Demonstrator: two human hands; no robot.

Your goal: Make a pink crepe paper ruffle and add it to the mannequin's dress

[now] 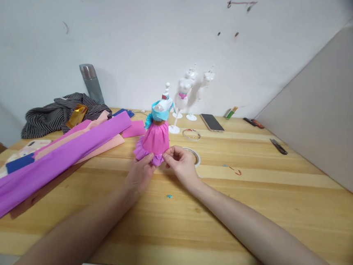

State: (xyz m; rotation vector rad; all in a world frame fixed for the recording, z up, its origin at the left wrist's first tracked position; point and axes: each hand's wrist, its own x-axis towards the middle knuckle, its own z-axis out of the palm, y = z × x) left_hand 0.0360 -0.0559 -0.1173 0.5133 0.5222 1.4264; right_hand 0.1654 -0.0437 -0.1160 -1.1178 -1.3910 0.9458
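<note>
A small white mannequin (165, 102) stands on the wooden table (261, 183), dressed in a turquoise paper top and a pink crepe paper skirt (156, 140) with a purple ruffle at the hem. My left hand (140, 172) pinches the ruffle at the lower left of the skirt. My right hand (180, 161) pinches the hem at the lower right, fingers closed on the paper. A tape roll (196, 155) lies just behind my right hand.
Long rolls of purple and pink crepe paper (52, 160) lie at the left. Striped cloth (57, 114), a grey flask (92, 84), two more white mannequins (188, 92), a phone (212, 122), a clear tape ring (191, 134) and thread snips (278, 146) sit farther back and right.
</note>
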